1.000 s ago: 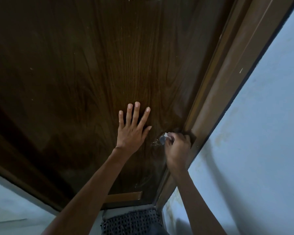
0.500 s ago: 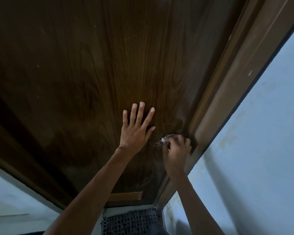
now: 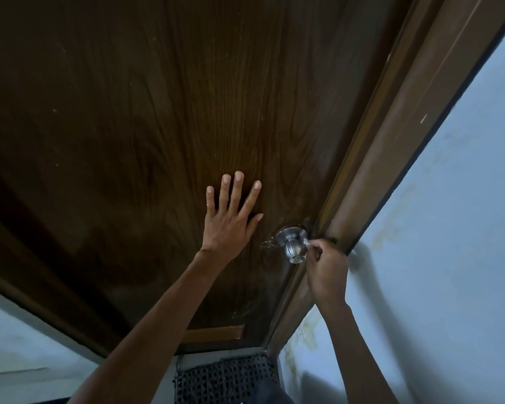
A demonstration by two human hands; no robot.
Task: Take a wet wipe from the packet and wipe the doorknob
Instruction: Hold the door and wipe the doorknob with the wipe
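A silver round doorknob [image 3: 294, 246] sticks out of the dark wooden door [image 3: 158, 126] near its right edge. My right hand [image 3: 325, 268] is just right of the knob, fingers closed on a small white wet wipe [image 3: 307, 242] pressed against the knob's side. Most of the wipe is hidden inside the fist. My left hand [image 3: 231, 217] lies flat on the door to the left of the knob, fingers spread, holding nothing. The packet is not in view.
A brown door frame [image 3: 391, 147] runs along the door's right edge, with a pale blue wall [image 3: 449, 243] beyond it. A dark woven mat [image 3: 225, 380] lies on the floor below the door. Keys [image 3: 267, 243] hang left of the knob.
My right hand slid off the knob to its right side, so the knob now shows fully. My left hand stayed flat on the door.
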